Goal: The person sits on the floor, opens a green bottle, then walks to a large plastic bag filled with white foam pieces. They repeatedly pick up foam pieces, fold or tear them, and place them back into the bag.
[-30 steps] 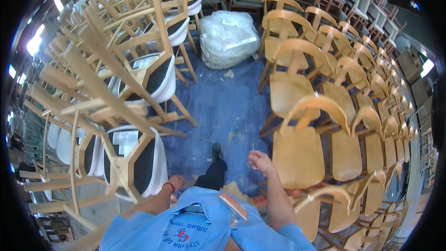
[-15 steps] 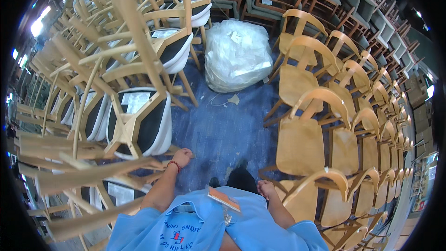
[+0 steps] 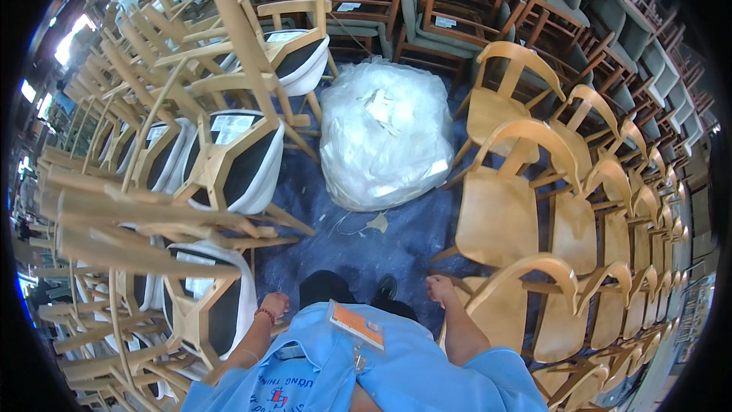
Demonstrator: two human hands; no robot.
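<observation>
My left hand [image 3: 274,304], a beaded bracelet on its wrist, hangs low by my side with its fingers curled and nothing in them. Nearest to it is an upturned chair [image 3: 207,297] with a pale wooden frame, a dark seat underside and a white seat edge. My right hand [image 3: 440,289] hangs loosely closed and holds nothing that I can see. Beside it stands a light wooden chair [image 3: 488,319] with a curved back. Straight ahead on the blue floor sits a large, bulging bundle of clear plastic wrap [image 3: 385,137].
Upturned chairs are stacked along the left, their legs [image 3: 137,217] jutting toward me. Rows of upright wooden chairs [image 3: 499,217] line the right. Dark-framed chairs with grey upholstery [image 3: 465,0] are piled behind the bundle. A torn scrap [image 3: 377,222] lies on the blue floor [image 3: 343,252].
I have moved forward, so the plastic bundle and the chairs appear closer and lower. My left hand has swung back toward my body; my right hand stays low at my side.
</observation>
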